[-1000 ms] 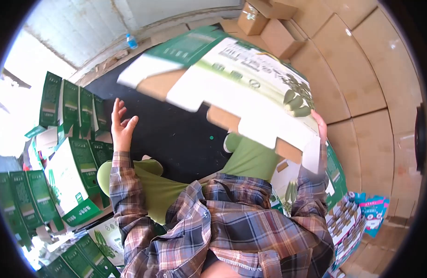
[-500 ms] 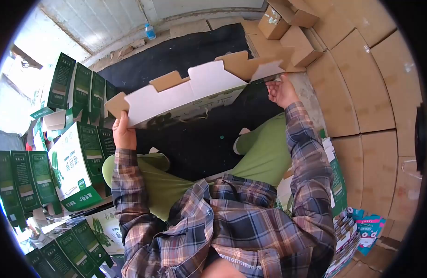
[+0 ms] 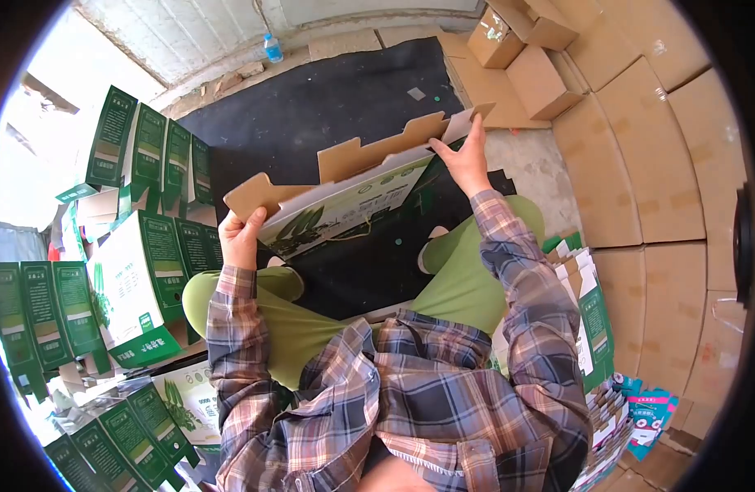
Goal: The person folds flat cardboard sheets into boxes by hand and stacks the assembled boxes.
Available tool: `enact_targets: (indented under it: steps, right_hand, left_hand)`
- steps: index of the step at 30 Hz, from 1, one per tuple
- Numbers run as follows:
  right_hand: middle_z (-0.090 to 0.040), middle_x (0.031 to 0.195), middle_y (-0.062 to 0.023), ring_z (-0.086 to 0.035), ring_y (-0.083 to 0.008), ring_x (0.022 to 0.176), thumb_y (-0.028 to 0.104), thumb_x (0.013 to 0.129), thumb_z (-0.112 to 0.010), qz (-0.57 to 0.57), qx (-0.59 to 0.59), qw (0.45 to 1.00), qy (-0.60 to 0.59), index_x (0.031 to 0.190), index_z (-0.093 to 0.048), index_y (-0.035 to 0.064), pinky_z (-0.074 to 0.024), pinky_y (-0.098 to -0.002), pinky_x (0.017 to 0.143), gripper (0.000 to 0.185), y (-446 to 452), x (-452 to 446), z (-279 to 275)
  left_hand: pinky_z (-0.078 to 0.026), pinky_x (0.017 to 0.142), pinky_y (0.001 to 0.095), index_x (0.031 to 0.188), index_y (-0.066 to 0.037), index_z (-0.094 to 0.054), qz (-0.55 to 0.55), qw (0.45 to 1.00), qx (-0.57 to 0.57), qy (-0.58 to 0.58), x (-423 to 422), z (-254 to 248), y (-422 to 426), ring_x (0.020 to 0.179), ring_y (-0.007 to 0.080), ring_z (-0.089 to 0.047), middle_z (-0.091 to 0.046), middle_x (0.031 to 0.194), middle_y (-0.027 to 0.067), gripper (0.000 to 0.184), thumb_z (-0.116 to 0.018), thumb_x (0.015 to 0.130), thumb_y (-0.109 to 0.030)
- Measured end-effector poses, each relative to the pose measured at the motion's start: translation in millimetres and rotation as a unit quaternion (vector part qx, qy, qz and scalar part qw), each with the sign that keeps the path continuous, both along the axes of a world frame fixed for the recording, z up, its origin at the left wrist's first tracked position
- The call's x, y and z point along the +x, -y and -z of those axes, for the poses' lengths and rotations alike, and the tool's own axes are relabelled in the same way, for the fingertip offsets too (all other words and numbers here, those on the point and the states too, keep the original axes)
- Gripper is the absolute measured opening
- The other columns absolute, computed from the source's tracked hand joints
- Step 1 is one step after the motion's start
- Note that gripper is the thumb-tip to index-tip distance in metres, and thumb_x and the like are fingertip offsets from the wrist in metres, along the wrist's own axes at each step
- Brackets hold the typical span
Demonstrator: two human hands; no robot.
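A white and green printed cardboard box (image 3: 353, 211) is held up in front of me, over my lap and the black mat. Brown tabbed flaps stand along its upper edge, and a thin cord handle loops from its printed face. My left hand (image 3: 241, 239) grips its left end, thumb against the cardboard near the brown corner flap. At the far right corner my right hand (image 3: 466, 161) pinches the edge, its thumb on the near side. The fingers behind the cardboard are partly hidden.
Green printed cartons (image 3: 148, 283) stand in stacks at my left. Brown cardboard boxes (image 3: 648, 156) form a wall on the right, with open brown boxes (image 3: 541, 82) at the back. A black mat (image 3: 312, 102) covers the floor. A blue-labelled bottle (image 3: 272, 49) stands by the wall.
The box has tilted so its printed face shows more and the white inside less. My right hand has shifted left and closed on the corner; my left hand has moved slightly right.
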State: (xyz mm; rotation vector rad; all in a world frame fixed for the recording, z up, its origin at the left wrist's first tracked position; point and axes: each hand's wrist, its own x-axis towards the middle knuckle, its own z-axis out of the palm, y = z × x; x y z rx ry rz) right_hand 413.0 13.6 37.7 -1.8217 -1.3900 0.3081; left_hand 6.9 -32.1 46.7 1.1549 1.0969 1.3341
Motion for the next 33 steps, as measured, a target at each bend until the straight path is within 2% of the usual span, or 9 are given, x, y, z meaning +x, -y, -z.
enact_targets:
  steps: [6, 12, 14, 15, 20, 28, 30, 32, 33]
  right_hand:
    - [-0.027, 0.141, -0.0235, -0.033, -0.0371, 0.129, 0.017, 0.072, -0.068, 0.034, -0.009, 0.999, 0.028, 0.139, -0.016, -0.0025, -0.0327, -0.0384, 0.104, 0.087, -3, -1, -1]
    - [-0.040, 0.132, -0.0210, -0.041, -0.0307, 0.124, -0.002, 0.069, -0.050, -0.037, 0.119, 0.988, -0.095, 0.135, -0.026, -0.0032, -0.0344, -0.0353, 0.101, 0.070, 1, 3, -8]
    - [-0.049, 0.118, -0.0089, -0.051, -0.0182, 0.108, -0.007, 0.067, -0.046, -0.085, 0.091, 0.946, -0.300, 0.135, -0.033, 0.0001, -0.0400, -0.0279, 0.092, 0.070, 10, 2, -19]
    - [-0.051, 0.118, -0.0070, -0.052, -0.0152, 0.106, -0.009, 0.068, -0.044, -0.098, 0.089, 0.946, -0.296, 0.134, -0.037, 0.0016, -0.0414, -0.0247, 0.088, 0.067, 17, 1, -25]
    - [-0.054, 0.114, -0.0074, -0.054, -0.0154, 0.104, -0.008, 0.071, -0.044, -0.152, 0.061, 0.901, -0.401, 0.129, -0.044, 0.0025, -0.0426, -0.0260, 0.089, 0.059, 40, -9, -44]
    - [-0.052, 0.122, -0.0108, -0.056, -0.0204, 0.107, -0.005, 0.080, -0.048, -0.148, -0.015, 0.835, -0.529, 0.134, -0.039, 0.0063, -0.0491, -0.0337, 0.087, 0.055, 44, -8, -23]
    - [-0.051, 0.122, -0.0109, -0.055, -0.0208, 0.108, -0.005, 0.080, -0.048, -0.120, -0.039, 0.834, -0.538, 0.134, -0.040, 0.0073, -0.0489, -0.0356, 0.088, 0.056, 48, -5, -19]
    - [-0.050, 0.125, -0.0106, -0.054, -0.0213, 0.110, -0.004, 0.081, -0.047, -0.125, -0.047, 0.831, -0.540, 0.135, -0.039, 0.0089, -0.0486, -0.0371, 0.088, 0.056, 51, -2, -18]
    - [-0.049, 0.127, -0.0102, -0.053, -0.0217, 0.113, -0.004, 0.082, -0.046, -0.132, -0.055, 0.828, -0.542, 0.136, -0.037, 0.0105, -0.0483, -0.0386, 0.089, 0.056, 53, -1, -18]
  left_hand:
    - [-0.045, 0.078, 0.0253, 0.092, -0.001, -0.066, 0.048, 0.959, 0.192, -0.203, 8, -18, 6, 0.086, 0.0131, -0.057, -0.062, 0.091, 0.0039, 0.011, -0.068, 0.080, -0.001]
    - [-0.044, 0.082, 0.0263, 0.100, 0.001, -0.064, -0.127, 0.987, 0.081, -0.063, 0, -11, 1, 0.092, 0.0101, -0.056, -0.063, 0.101, 0.0047, 0.016, -0.064, 0.086, -0.005]
    - [-0.045, 0.081, 0.0252, 0.103, 0.001, -0.063, -0.172, 0.982, 0.077, -0.024, 2, -11, -3, 0.089, 0.0097, -0.057, -0.063, 0.099, 0.0047, 0.019, -0.063, 0.087, -0.008]
    - [-0.046, 0.079, 0.0247, 0.104, 0.002, -0.063, -0.205, 0.976, 0.071, -0.001, 1, -13, -3, 0.088, 0.0100, -0.057, -0.064, 0.098, 0.0043, 0.020, -0.063, 0.087, -0.010]
    - [-0.049, 0.069, 0.0238, 0.102, 0.000, -0.062, -0.262, 0.962, 0.012, 0.076, -18, 4, -6, 0.079, 0.0105, -0.060, -0.064, 0.094, 0.0049, 0.021, -0.063, 0.088, -0.016]
    - [-0.052, 0.047, 0.0280, 0.102, -0.001, -0.060, -0.250, 0.959, -0.134, 0.026, -33, 17, -5, 0.062, 0.0149, -0.062, -0.063, 0.085, 0.0073, 0.028, -0.062, 0.088, -0.026]
    - [-0.054, 0.056, 0.0287, 0.108, -0.001, -0.057, -0.256, 0.955, -0.149, 0.012, -41, 21, -8, 0.070, 0.0161, -0.063, -0.063, 0.090, 0.0070, 0.031, -0.064, 0.086, -0.022]
    - [-0.053, 0.067, 0.0295, 0.119, -0.005, -0.053, -0.292, 0.946, 0.048, -0.134, -48, 29, -11, 0.082, 0.0163, -0.063, -0.062, 0.097, 0.0064, 0.041, -0.067, 0.082, -0.013]
    - [-0.048, 0.084, 0.0349, 0.130, -0.013, -0.046, -0.313, 0.898, -0.025, -0.310, -40, 0, -3, 0.100, 0.0204, -0.058, -0.057, 0.111, 0.0072, 0.060, -0.067, 0.074, -0.002]
